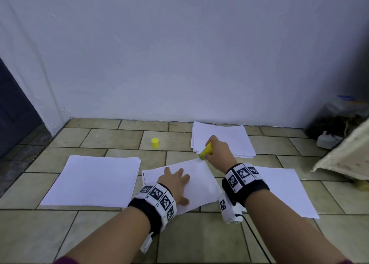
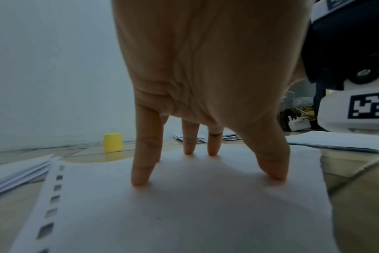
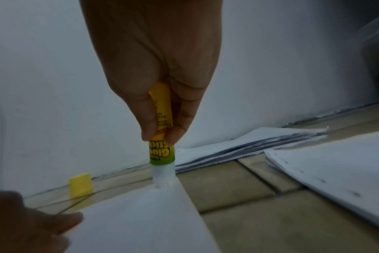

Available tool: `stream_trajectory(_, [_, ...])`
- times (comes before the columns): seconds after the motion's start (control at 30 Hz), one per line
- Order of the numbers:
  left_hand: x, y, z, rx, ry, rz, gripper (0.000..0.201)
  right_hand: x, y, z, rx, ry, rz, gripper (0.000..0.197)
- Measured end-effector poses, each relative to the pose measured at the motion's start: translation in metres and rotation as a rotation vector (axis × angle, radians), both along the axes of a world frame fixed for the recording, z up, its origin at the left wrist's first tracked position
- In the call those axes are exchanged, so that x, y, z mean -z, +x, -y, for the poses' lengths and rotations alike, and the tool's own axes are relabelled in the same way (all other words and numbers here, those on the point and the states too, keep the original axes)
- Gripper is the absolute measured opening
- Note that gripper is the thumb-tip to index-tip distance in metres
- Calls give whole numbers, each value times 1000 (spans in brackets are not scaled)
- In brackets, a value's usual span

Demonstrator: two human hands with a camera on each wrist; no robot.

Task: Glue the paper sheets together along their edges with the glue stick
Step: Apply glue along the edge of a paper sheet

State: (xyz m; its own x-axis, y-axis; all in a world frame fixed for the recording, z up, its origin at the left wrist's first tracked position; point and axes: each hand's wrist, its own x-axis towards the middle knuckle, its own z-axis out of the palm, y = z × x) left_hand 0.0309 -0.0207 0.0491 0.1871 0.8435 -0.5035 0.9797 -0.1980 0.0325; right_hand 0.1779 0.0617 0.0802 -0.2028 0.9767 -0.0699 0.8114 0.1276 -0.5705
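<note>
both wrists carry marker bands, nearest the head camera. left hand (image 1: 175, 181) is laid on the single sheet (image 1: 201, 188), fingers straight and spread, fingertips (image 2: 141, 179) pressed onto the paper so it is pinned to the tiled floor (image 1: 99, 233). right hand (image 1: 218, 150) is closed round the glue stick (image 1: 206, 151), barrel pinched between thumb and fingers; the uncapped tip is set on the far right corner of the sheet, stick tilted. yellow cap (image 1: 155, 143) is stood on the tiles, well apart from both hands. more paper is laid around: a stack to the left (image 1: 93, 181), a stack by the wall (image 1: 229, 136), a sheet or thin stack to the right (image 1: 285, 192). risks as judged: tip is right at the corner, so it could be run off the edge and glue smeared onto the tiles, which would stick the sheet to the floor. pinning is done well back from the tip, so the free corner could be dragged, buckled or torn if the stroke is pushed toward the edge rather than pulled along it. the soft exposed glue could be mashed or snapped by too much tilt and pressure. the punched strip on the sheet's left side looks weak and could be ripped by a sticky pass. glue left uncapped may dry if work is slow.
</note>
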Motion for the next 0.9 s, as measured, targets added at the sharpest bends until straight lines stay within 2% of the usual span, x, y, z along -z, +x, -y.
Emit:
stream_trajectory(0.17, [1, -1, 0, 3, 0, -10, 71, -15, 7, 10, -103, -74, 211, 34])
stream_trajectory(0.33, [3, -2, -1, 10, 2, -5, 69, -19, 26, 30, -194, -143, 341, 36])
stream_trajectory(0.5, [2, -3, -1, 38, 20, -64, 47, -18, 40, 44, -235, -167, 362, 35])
stream_trajectory(0.57, [1, -6, -2, 67, 19, -76, 48, -20, 46, 43, -212, -205, 297, 35])
stream_trajectory(0.63, [-3, -8, -1, 72, 19, -87, 51, -26, 53, 39, -147, -223, 155, 35])
stream_trajectory(0.8, [-9, -1, 4, 44, 56, -132, 66, -38, 63, 31, 16, -71, -386, 33])
stream_trajectory(0.9, [-1, 1, 5, 62, 114, -40, 71, -34, 58, 26, 74, -20, -526, 30])
